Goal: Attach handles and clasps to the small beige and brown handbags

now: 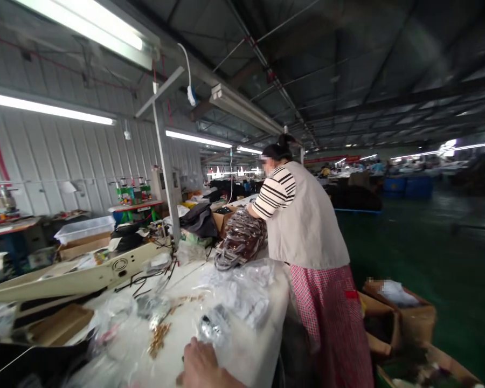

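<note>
Only one of my hands shows, my right hand (200, 367), at the bottom edge on the white table (250, 350). Its back faces the camera and the fingers are hidden. It lies just below a clear plastic bag with a dark item inside (212, 327). Small brown bits (159, 337) are scattered on the table to its left, among more clear bags (242, 296). My left hand is out of view.
A co-worker in a striped shirt, beige vest and red checked skirt (307, 231) leans over the table's far end with a bundle of dark bagged items (242, 240). A cream machine arm (76, 275) lies at the left. Open cardboard boxes (404, 315) stand on the green floor at the right.
</note>
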Demonstrator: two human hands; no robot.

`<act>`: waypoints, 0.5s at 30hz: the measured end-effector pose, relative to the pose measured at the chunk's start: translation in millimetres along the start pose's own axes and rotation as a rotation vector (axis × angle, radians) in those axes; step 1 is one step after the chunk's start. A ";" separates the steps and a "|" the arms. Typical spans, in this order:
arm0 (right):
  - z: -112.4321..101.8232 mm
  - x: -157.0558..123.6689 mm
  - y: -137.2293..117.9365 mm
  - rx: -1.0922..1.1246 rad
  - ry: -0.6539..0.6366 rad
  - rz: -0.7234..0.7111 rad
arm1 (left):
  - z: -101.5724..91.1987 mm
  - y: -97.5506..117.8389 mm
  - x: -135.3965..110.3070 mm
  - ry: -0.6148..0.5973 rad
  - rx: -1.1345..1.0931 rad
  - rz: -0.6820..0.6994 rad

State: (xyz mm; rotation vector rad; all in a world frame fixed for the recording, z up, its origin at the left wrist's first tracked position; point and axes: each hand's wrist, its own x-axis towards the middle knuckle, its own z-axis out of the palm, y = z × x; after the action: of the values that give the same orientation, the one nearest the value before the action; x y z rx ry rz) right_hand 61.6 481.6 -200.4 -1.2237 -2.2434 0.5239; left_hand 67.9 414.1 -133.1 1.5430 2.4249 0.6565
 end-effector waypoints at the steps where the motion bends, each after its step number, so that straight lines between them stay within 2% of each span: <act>1: -6.2 -9.4 -3.4 -0.013 -0.047 -0.028 | -4.2 -22.9 -9.2 -0.019 0.015 -0.061; 2: -14.0 -19.9 -6.5 -0.030 -0.085 -0.033 | -10.5 -49.1 -21.3 -0.021 0.027 -0.129; 4: -30.1 -38.6 -7.7 0.002 -0.076 -0.071 | -25.8 -99.8 -51.8 -0.014 0.034 -0.246; 5: -35.7 -43.8 -4.4 0.051 -0.050 -0.099 | -32.3 -119.7 -66.6 -0.014 0.025 -0.297; 7: -37.6 -44.1 8.9 0.220 0.048 -0.164 | -39.0 -145.7 -85.6 -0.060 -0.056 -0.312; 9: -31.1 -40.1 24.1 0.458 0.148 -0.222 | -38.3 -157.5 -88.6 -0.023 -0.150 -0.342; 11: -28.3 -44.1 35.8 0.650 0.196 -0.112 | -35.6 -159.6 -85.6 0.001 -0.220 -0.349; 13: -34.8 -57.5 43.0 0.755 0.214 -0.029 | -34.8 -154.9 -86.2 0.016 -0.263 -0.345; 15: -46.3 -72.0 47.0 0.738 0.231 -0.027 | -37.1 -148.4 -91.3 0.018 -0.281 -0.345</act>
State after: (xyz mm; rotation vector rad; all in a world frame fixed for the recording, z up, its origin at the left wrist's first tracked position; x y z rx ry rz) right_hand 152.9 448.3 -209.1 -0.8095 -1.6297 1.0229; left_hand -26.7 269.3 -175.7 0.9875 2.4004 0.8919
